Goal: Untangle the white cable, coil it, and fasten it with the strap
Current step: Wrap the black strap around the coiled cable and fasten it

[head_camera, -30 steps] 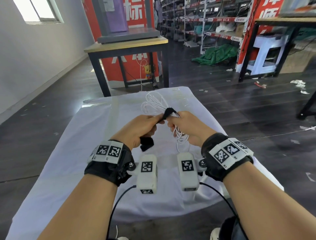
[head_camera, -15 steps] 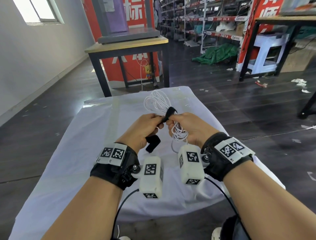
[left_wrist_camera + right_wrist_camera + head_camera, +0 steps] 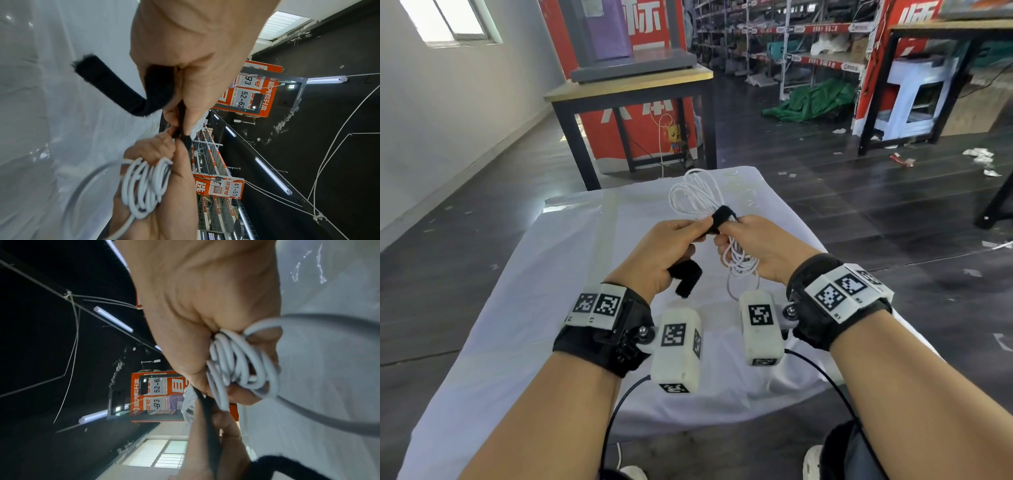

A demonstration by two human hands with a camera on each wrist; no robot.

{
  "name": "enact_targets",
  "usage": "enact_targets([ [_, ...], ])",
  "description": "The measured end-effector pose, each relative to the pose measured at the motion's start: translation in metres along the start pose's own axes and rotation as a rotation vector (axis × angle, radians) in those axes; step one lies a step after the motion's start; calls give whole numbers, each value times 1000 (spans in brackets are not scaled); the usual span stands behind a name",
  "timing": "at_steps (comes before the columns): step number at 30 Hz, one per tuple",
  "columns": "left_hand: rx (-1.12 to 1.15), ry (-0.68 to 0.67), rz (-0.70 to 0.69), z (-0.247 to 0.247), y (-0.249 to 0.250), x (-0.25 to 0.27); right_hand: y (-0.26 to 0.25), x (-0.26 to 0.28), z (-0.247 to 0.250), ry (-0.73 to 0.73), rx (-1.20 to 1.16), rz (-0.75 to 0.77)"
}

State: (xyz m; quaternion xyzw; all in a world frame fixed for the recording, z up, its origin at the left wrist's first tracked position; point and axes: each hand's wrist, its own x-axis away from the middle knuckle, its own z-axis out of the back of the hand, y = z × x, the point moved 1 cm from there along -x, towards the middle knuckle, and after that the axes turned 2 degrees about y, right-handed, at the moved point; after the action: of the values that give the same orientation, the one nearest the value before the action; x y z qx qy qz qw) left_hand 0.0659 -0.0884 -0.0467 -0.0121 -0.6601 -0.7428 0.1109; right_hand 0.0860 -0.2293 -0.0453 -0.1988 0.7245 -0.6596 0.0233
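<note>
The white cable (image 3: 697,195) is coiled into several loops and held in the air above the table. My right hand (image 3: 760,246) grips the coil's near end; loops (image 3: 236,360) bulge out between its curled fingers. The black strap (image 3: 722,217) runs over the coil between both hands. My left hand (image 3: 666,246) pinches the strap, and its free tail (image 3: 686,277) hangs below the palm. In the left wrist view the strap (image 3: 127,91) bends out from under the thumb, and the coil (image 3: 144,183) shows in the other hand.
A white cloth (image 3: 558,274) covers the table under my hands. Beyond its far edge stands a black-framed wooden table (image 3: 630,85) with a grey box on it. Shelving racks and another table (image 3: 945,31) lie further back on the dark floor.
Both hands have risen slightly and drawn closer to me with the coil. The strap's tail under the left hand has swung a little to the right.
</note>
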Motion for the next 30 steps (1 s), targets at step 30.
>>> enact_targets([
  [30, 52, -189, 18, 13, 9, 5, 2, -4, 2, -138, -369, -188],
])
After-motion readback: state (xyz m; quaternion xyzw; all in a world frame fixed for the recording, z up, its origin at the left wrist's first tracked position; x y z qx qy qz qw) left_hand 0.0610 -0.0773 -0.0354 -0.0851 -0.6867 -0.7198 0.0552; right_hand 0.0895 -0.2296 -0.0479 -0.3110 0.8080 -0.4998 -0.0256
